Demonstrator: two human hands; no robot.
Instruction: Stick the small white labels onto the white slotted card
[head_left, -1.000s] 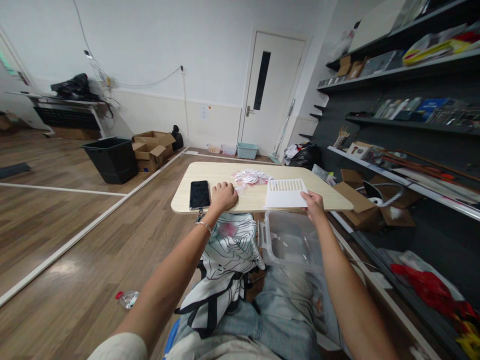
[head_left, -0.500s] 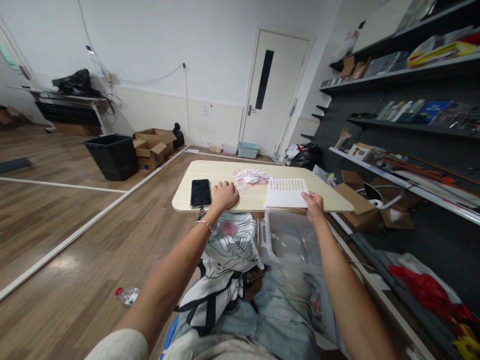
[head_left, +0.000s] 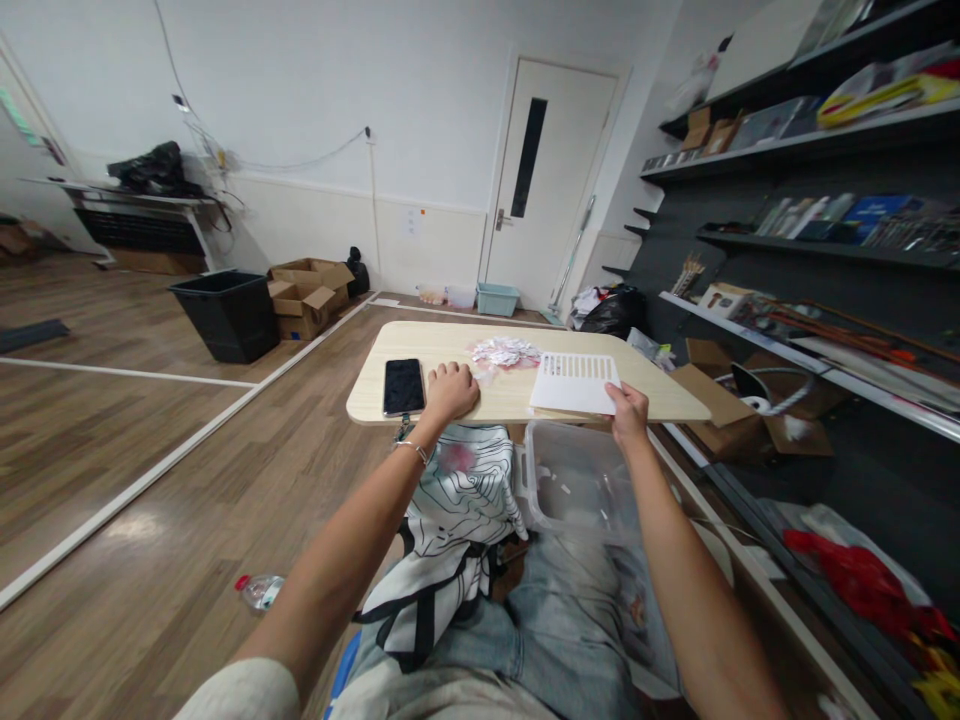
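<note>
In the head view, my right hand (head_left: 628, 412) pinches the lower right edge of a white slotted card (head_left: 574, 394), thumb on top. A row of narrow slots runs along the card's far side, showing the tabletop colour. My left hand (head_left: 452, 390) rests on the pale wooden table (head_left: 367, 395) with fingers slightly bent, and no object shows in it. Just left of it lies a dark-screened phone (head_left: 403, 387) with a strap. Beyond the hands, between them, is a heap of small white paper pieces (head_left: 504, 352) on something pinkish.
Below the table's near edge stands a clear plastic bin (head_left: 536, 500) with a few white scraps inside. Patterned cloth (head_left: 461, 500) drapes over my lap. A bottle (head_left: 261, 591) lies on the floor at left. Dark shelves (head_left: 825, 240) line the right side.
The card's far edge has tilted up slightly, so its slots look longer and paler. My left hand stays in place on the table.
</note>
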